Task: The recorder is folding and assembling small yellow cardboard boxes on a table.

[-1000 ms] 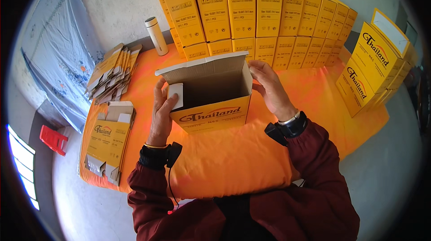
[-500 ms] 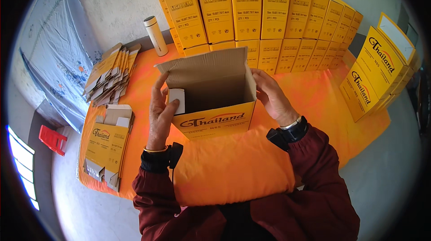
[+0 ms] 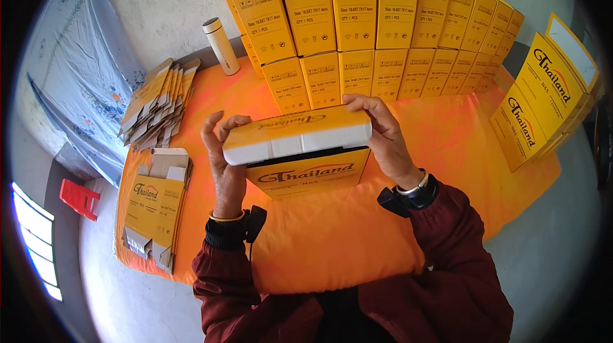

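- Yellow carton [image 3: 306, 174] at surface [image 3: 460, 138] centre; I see its lid flap [image 3: 297, 135] pinched at both ends by left hand [image 3: 223, 164] and right hand [image 3: 383, 138].
- Looks light, thin cardboard, crushes easily; I'd grip corners, not panel middles.

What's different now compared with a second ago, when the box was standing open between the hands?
The open yellow box has been closed: its top flap was folded down over the opening. The left hand, earlier inside at the left wall, now grips the lid's left end from outside; the right hand has moved up onto the lid's right end. The stacked boxes, the flat cartons and the white bottle stayed put.
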Tool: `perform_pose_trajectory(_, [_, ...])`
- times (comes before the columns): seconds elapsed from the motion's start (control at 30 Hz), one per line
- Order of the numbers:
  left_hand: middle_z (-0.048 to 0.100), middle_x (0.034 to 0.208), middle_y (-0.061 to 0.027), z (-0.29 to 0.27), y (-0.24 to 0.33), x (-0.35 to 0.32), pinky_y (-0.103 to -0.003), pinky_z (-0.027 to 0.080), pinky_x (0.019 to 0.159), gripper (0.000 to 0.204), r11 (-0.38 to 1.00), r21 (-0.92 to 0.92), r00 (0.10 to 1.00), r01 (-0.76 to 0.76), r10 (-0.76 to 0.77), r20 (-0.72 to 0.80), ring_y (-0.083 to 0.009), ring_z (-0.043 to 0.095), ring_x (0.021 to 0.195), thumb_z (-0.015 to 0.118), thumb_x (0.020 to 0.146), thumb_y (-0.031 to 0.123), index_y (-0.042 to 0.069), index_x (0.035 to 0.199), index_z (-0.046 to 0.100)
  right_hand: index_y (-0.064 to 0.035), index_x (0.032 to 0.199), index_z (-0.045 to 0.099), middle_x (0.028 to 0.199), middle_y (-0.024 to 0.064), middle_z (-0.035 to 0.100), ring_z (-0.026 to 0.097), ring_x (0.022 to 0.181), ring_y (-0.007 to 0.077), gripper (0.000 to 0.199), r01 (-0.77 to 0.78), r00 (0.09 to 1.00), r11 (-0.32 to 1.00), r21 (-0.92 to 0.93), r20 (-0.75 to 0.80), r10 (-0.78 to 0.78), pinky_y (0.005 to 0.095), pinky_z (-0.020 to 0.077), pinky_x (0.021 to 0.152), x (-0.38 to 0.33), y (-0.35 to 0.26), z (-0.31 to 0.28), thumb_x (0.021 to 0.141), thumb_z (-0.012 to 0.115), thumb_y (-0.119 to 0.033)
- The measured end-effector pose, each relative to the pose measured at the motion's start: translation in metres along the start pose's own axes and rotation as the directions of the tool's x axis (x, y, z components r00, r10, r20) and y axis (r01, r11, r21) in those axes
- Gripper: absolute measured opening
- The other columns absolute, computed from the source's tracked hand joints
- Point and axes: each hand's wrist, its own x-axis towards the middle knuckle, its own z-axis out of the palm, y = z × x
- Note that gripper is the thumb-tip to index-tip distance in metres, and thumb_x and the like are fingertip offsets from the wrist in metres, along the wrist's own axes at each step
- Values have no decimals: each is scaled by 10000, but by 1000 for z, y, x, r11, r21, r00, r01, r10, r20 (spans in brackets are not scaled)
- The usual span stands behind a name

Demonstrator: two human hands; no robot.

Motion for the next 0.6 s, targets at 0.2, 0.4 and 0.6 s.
perform_pose_trajectory(0.2, [471, 1275, -98, -19, -6, 9, -358, 352, 1021, 323, 950, 285, 963, -130, 52, 264, -234, 438, 1211, 568, 824, 80, 72, 1145, 536, -85, 1160, 498, 1356, 106, 401, 391, 1259, 216, 443, 138, 986, 954, -267, 125, -107, 367, 336, 1020, -3, -7, -5, 846, 669, -346])
perform_pose_trajectory(0.4, [443, 1296, -122, -17, 11, 11, -369, 303, 1059, 382, 933, 349, 906, -89, -70, 418, -258, 392, 1268, 588, 798, 115, 80, 1174, 525, -67, 1142, 525, 1339, 127, 400, 387, 1259, 264, 534, 117, 990, 929, -352, 110, -83, 380, 318, 1024, -1, -9, -8, 842, 658, -489])
perform_pose_trajectory(0.6, [392, 1366, -117, -16, 5, 8, -376, 278, 1078, 423, 962, 269, 929, 54, -147, 340, -271, 358, 1308, 554, 797, 148, 83, 1211, 495, -55, 1133, 567, 1266, 122, 474, 416, 1230, 254, 544, 244, 970, 855, -457, 136, -204, 379, 329, 1013, 1, -8, -8, 847, 640, -511])
